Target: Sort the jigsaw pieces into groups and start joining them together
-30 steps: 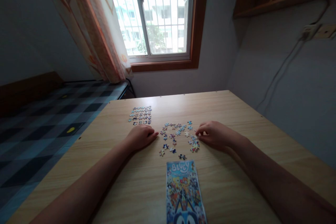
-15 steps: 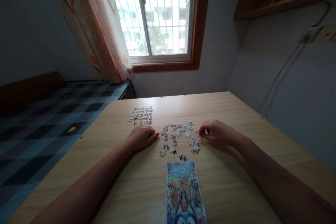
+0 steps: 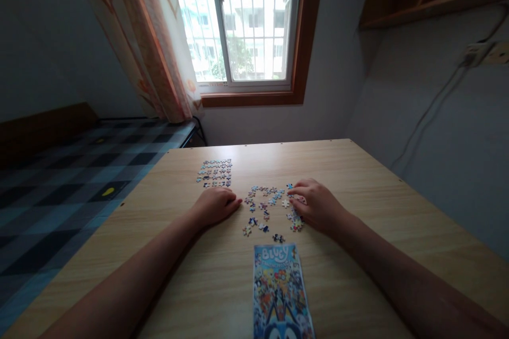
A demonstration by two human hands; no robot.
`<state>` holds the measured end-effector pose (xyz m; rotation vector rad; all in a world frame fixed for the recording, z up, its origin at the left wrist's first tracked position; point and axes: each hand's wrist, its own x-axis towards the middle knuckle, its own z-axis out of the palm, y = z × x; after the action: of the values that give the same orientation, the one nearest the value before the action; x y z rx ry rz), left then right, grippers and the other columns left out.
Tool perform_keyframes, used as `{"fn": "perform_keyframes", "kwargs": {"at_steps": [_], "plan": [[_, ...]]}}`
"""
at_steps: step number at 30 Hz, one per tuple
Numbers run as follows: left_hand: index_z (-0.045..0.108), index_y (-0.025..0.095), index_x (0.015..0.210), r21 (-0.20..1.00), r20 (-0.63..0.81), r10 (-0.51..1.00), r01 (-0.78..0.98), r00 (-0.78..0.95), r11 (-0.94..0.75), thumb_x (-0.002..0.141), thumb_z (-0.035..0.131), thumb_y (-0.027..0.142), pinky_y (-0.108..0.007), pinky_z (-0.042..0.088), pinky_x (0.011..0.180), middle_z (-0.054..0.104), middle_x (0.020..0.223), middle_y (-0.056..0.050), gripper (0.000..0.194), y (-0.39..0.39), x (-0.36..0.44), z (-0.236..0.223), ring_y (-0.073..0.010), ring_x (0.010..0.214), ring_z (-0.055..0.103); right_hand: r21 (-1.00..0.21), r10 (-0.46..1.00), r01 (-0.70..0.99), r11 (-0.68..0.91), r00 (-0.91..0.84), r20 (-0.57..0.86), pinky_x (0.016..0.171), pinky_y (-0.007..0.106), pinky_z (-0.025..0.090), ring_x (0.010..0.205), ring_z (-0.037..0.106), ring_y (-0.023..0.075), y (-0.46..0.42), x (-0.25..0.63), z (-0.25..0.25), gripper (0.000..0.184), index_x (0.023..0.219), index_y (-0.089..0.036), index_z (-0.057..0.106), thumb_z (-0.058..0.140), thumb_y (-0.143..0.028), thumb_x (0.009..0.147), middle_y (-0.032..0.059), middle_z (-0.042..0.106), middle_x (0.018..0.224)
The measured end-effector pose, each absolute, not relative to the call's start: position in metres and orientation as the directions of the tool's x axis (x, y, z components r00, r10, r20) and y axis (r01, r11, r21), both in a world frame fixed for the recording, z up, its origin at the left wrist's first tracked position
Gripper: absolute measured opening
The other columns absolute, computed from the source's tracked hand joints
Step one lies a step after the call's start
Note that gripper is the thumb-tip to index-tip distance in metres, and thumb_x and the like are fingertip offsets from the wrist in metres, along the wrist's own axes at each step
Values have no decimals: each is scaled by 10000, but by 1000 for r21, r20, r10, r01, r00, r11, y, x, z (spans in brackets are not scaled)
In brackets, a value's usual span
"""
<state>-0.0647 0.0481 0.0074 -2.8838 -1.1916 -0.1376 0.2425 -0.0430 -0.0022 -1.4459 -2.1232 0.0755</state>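
On the wooden table [image 3: 207, 265], loose jigsaw pieces [image 3: 274, 198] lie in a rough ring between my hands. My right hand [image 3: 316, 204] is at the ring's right side, thumb and index finger apart, with no piece visible between them. Its fingertips are close to a blue piece and a pale piece [image 3: 285, 203], and the hand partly covers a cluster of pieces [image 3: 296, 221]. Resting on the table left of the ring, my left hand [image 3: 214, 205] has its fingers loosely bent and its thumb stretched towards the pieces. Nothing shows in it.
Puzzle pieces in neat rows [image 3: 217, 172] lie beyond my left hand. A picture sheet lettered "Bluey" [image 3: 281, 291] lies nearest me. Left of the table stands a bed with a checked cover [image 3: 131, 156]. A window [image 3: 254, 26] and a wall shelf [image 3: 429, 10] are beyond.
My right hand has shifted left over the pieces, and its thumb and index finger have gone from pinched at a small reddish piece to apart. My left hand stays in place.
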Motion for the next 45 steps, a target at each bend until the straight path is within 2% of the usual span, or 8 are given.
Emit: {"fn": "perform_keyframes", "kwargs": {"at_steps": [4,8,18,22,28,35,41,45], "plan": [[618,189,622,21,89,703,704,706,-710,958,409,463,-274,333,597,661,708,-45,481,48,-65,7,-160,653,559,-293,892,862,413,-318,322,853,343,446,934,584,221,-45,232,-3,117,851,-222,750,666,-303,865,72,690,912],[615,191,620,23,81,703,704,706,-710,958,413,456,-278,343,608,659,709,-47,474,48,-65,5,-164,662,561,-290,896,866,408,-318,311,885,354,423,969,575,226,-43,230,-3,121,910,-239,752,657,-305,875,73,688,960],[608,194,622,17,79,707,708,703,-706,956,411,465,-281,341,603,665,719,-51,473,47,-64,7,-172,678,575,-468,913,799,377,-237,331,849,336,414,912,580,217,-36,235,-12,82,828,-207,692,724,-177,759,44,684,883],[599,194,616,30,80,709,710,700,-704,952,414,465,-283,349,602,659,712,-49,470,47,-65,6,-171,671,574,-492,906,778,390,-227,359,833,322,410,885,576,202,-36,234,-14,63,751,-208,679,717,-169,783,28,673,838],[596,194,611,38,95,702,702,706,-711,951,399,484,-286,357,598,657,702,-45,489,48,-65,6,-166,657,568,-425,878,807,410,-224,422,836,340,426,880,575,208,-37,233,-13,161,894,-239,774,626,-176,881,47,698,850],[601,190,613,28,89,706,707,703,-707,947,404,484,-276,349,595,660,708,-53,487,47,-64,8,-160,644,555,-355,859,835,420,-240,452,880,367,446,927,582,214,-38,247,-10,349,1025,-254,773,560,-48,842,55,717,939],[609,194,614,24,61,716,716,696,-698,949,414,473,-279,356,609,657,719,-58,477,47,-64,9,-171,653,554,-293,854,846,446,-303,423,855,377,445,908,587,222,-39,266,2,178,971,-243,775,640,-199,865,58,722,918],[600,189,605,23,77,716,716,694,-697,951,408,476,-275,342,597,654,709,-54,489,47,-64,8,-162,643,548,-287,833,798,530,-426,352,831,353,442,883,585,203,-42,271,7,232,973,-256,778,633,-130,843,46,729,905]]}}
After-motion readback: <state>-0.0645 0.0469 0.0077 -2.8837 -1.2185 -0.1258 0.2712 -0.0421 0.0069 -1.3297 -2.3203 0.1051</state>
